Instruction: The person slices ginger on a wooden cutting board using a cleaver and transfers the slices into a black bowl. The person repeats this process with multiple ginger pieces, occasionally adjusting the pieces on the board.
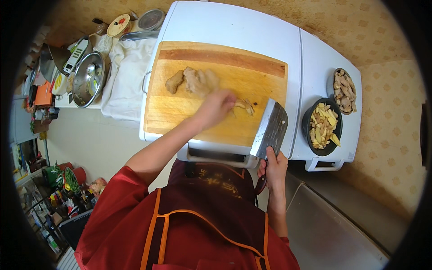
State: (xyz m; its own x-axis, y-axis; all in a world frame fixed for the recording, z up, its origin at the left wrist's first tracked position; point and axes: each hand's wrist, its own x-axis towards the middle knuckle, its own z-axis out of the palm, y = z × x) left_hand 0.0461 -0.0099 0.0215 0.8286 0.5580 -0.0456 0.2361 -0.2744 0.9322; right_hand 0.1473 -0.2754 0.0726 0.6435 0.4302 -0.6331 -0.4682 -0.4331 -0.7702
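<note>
In my right hand (275,168) is the dark wooden handle of a broad Chinese cleaver (270,128), its blade tilted over the right front corner of a wooden cutting board (189,118). My left hand (217,106) is blurred above the middle of the board, its fingers curled beside thin ginger trimmings (244,106). Whether those fingers pinch anything cannot be made out. Just beyond this hand lie knobbly pieces of ginger root (194,81), partly blurred, with a browner piece (174,82) at their left end.
Right of the board, a dark bowl (305,126) holds cut ginger, and a metal bowl (330,84) behind it holds whole ginger. All stand on white, handled freezer-like lids (233,20). At left are a white cloth (125,77) and a steel basin (77,91).
</note>
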